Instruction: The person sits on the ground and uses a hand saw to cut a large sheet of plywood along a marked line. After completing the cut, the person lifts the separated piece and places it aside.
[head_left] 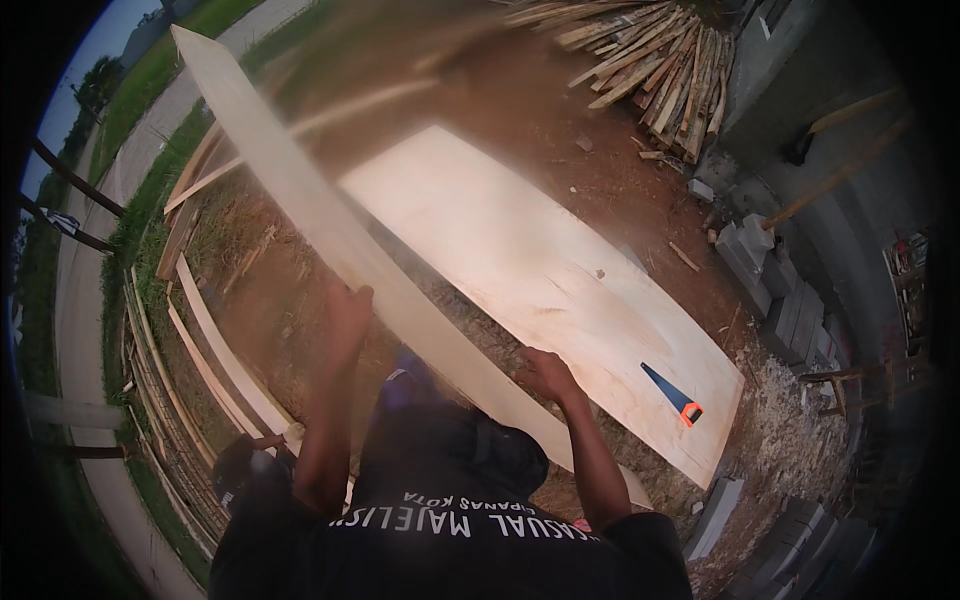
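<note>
A long, narrow plywood strip [275, 165] runs slantwise in front of my body, from the upper left down past my right forearm. My left hand [349, 308] is closed on its near edge, with the thumb on the upper face. Farther down the strip, my right hand [547, 374] is closed on the opposite edge, its fingers partly hidden. Beyond the strip, a wide plywood sheet [480, 230] lies low over the ground. On the sheet's near right part rests a handsaw [671, 394] with a dark blade and an orange and black handle.
Timber lengths [215, 340] and thin poles lie at the left. A heap of wooden sticks [665, 75] is at the far right, beside a grey wall. Grey blocks [795, 310] are stacked on the right. Another person's hand [270, 441] shows at the lower left.
</note>
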